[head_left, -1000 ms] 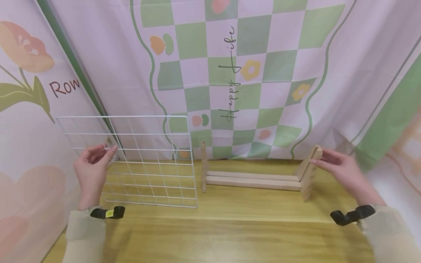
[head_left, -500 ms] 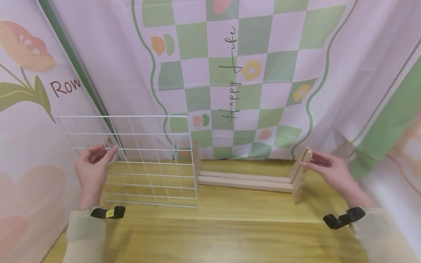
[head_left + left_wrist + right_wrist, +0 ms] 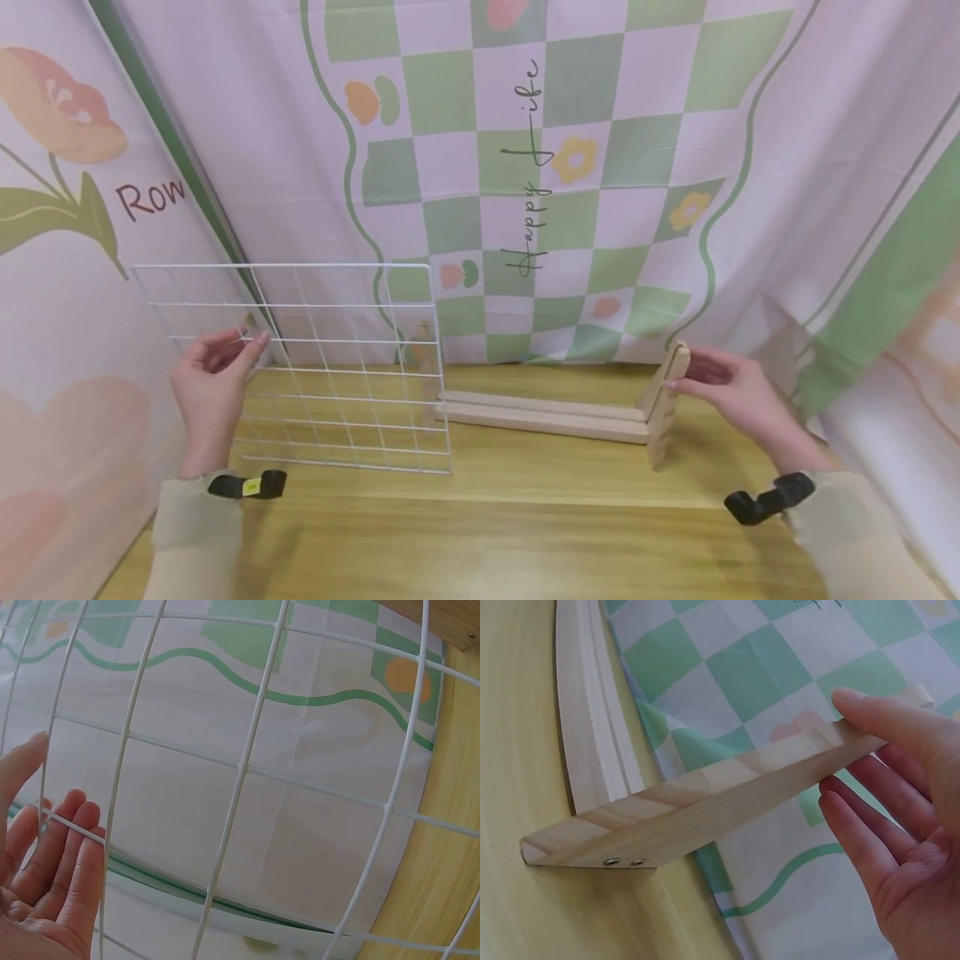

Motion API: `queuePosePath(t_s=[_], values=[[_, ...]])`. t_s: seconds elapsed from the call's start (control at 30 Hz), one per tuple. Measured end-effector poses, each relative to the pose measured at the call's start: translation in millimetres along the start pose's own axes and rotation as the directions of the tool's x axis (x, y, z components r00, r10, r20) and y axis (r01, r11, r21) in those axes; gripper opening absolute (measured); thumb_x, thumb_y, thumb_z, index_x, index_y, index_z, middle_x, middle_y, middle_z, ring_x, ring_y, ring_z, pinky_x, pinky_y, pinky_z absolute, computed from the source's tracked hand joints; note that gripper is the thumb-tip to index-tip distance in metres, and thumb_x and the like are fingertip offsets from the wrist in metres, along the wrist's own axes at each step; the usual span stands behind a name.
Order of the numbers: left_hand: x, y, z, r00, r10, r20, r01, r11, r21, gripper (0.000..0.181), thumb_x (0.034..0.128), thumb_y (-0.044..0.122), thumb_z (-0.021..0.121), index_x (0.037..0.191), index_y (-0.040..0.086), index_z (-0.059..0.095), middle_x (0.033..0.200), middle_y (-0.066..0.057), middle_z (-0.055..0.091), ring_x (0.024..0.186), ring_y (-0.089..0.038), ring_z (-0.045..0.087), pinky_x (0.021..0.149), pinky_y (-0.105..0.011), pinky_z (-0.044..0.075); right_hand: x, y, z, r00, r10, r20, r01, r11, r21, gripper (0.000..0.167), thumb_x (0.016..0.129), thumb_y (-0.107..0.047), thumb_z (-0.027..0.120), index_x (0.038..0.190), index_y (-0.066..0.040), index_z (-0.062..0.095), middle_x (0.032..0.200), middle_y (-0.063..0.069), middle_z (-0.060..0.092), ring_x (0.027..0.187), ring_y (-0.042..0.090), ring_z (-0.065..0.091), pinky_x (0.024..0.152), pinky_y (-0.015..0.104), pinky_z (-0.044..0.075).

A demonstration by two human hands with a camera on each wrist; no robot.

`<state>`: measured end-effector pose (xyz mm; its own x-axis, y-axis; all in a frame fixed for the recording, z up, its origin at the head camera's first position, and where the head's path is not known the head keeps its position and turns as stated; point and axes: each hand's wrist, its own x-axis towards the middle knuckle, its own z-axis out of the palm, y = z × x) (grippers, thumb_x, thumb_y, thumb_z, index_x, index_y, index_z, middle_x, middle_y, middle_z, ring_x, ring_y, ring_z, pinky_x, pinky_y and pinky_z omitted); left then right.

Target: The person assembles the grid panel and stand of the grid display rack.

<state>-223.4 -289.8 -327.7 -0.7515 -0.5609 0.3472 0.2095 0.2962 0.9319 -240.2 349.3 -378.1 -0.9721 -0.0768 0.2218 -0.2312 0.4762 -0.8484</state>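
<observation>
At the yellow wood-grain bench (image 3: 525, 542), a white rectangular wire grid (image 3: 315, 340) is upright in front of the left end of a long pale wooden stand (image 3: 543, 422), fingers of the left hand (image 3: 210, 392) pinching the grid, those of the right hand (image 3: 731, 396) the stand's right end.

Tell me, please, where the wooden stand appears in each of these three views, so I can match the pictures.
Head: the wooden stand is in the lower middle, reaching right.
Left wrist: only a small wooden piece, apparently its left end, shows top right.
Right wrist: its right end slants across the middle, bars at upper left.
Shared landmark: the green-and-white checked cloth.
</observation>
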Motion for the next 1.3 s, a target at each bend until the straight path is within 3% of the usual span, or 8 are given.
queuePosePath(t_s=[0.17, 0.43, 0.6, 0.93, 1.03, 1.17, 1.3], values=[[0.7, 0.2, 0.8, 1.000, -0.009, 0.000, 0.009, 0.999, -0.046, 0.042, 0.0829, 0.025, 0.088, 0.116, 0.006, 0.070, 0.103, 0.004, 0.072, 0.095, -0.010, 0.065, 0.075, -0.010, 0.053, 0.7, -4.2, 7.0, 1.000, -0.021, 0.020, 0.021, 1.000, 0.003, 0.068, 0.091, -0.015, 0.080, 0.144, 0.009, 0.047, 0.130, 0.023, 0.062, 0.100, -0.006, 0.063, 0.084, 0.015, 0.054], [0.0, 0.6, 0.4, 1.000, -0.007, -0.004, 0.007, 1.000, -0.003, 0.041, 0.0844, 0.028, 0.087, 0.116, 0.009, 0.070, 0.105, 0.005, 0.071, 0.096, -0.009, 0.064, 0.076, -0.011, 0.052, 3.4, -11.1, 19.9, 0.995, -0.091, 0.045, 0.088, 0.993, 0.078, 0.061, 0.089, -0.005, 0.080, 0.138, 0.015, 0.050, 0.121, 0.018, 0.069, 0.098, 0.000, 0.067, 0.084, 0.020, 0.057], [-0.2, -0.2, 0.4, 1.000, 0.010, -0.005, -0.010, 1.000, 0.009, 0.041, 0.0847, 0.029, 0.086, 0.117, 0.009, 0.070, 0.106, 0.005, 0.071, 0.096, -0.009, 0.064, 0.077, -0.011, 0.052, 4.5, -14.2, 24.3, 0.995, -0.068, 0.071, 0.062, 0.995, 0.078, 0.064, 0.089, -0.008, 0.081, 0.141, 0.013, 0.049, 0.121, 0.021, 0.068, 0.099, 0.001, 0.068, 0.084, 0.021, 0.057], [2.2, -2.1, -1.2, 1.000, 0.004, -0.002, -0.004, 1.000, 0.000, 0.040, 0.0846, 0.028, 0.086, 0.118, 0.011, 0.071, 0.105, 0.006, 0.072, 0.097, -0.010, 0.065, 0.077, -0.010, 0.053, 6.0, -23.5, 24.4, 0.993, -0.009, 0.120, 0.012, 1.000, -0.023, 0.072, 0.090, -0.022, 0.081, 0.146, 0.008, 0.047, 0.128, 0.028, 0.062, 0.102, 0.000, 0.065, 0.087, 0.017, 0.053], [2.9, -2.1, -1.3, 1.000, -0.006, 0.007, 0.006, 0.999, -0.039, 0.038, 0.0848, 0.026, 0.086, 0.117, 0.011, 0.072, 0.104, 0.006, 0.073, 0.095, -0.009, 0.066, 0.076, -0.010, 0.054, 7.2, -23.4, 24.3, 0.992, -0.015, 0.126, 0.019, 1.000, -0.025, 0.072, 0.090, -0.021, 0.081, 0.145, 0.010, 0.046, 0.127, 0.028, 0.063, 0.102, 0.001, 0.065, 0.086, 0.017, 0.054], [4.1, -1.5, -1.7, 0.998, -0.033, 0.051, 0.044, 0.976, -0.214, 0.035, 0.0842, 0.017, 0.086, 0.114, 0.004, 0.073, 0.099, 0.000, 0.075, 0.089, -0.012, 0.071, 0.077, -0.017, 0.057, 9.2, -21.4, 24.5, 0.991, -0.028, 0.129, 0.028, 1.000, -0.004, 0.068, 0.090, -0.018, 0.081, 0.143, 0.010, 0.048, 0.125, 0.028, 0.063, 0.101, 0.002, 0.067, 0.086, 0.019, 0.055], [5.8, 0.3, -3.2, 0.993, -0.035, 0.114, 0.062, 0.967, -0.245, 0.035, 0.0857, 0.017, 0.085, 0.115, 0.001, 0.073, 0.096, -0.001, 0.076, 0.085, -0.012, 0.073, 0.077, -0.021, 0.058, 9.9, -20.1, 24.5, 0.991, -0.030, 0.133, 0.029, 1.000, 0.010, 0.066, 0.090, -0.016, 0.081, 0.142, 0.010, 0.050, 0.123, 0.028, 0.065, 0.100, 0.003, 0.068, 0.085, 0.020, 0.056]])
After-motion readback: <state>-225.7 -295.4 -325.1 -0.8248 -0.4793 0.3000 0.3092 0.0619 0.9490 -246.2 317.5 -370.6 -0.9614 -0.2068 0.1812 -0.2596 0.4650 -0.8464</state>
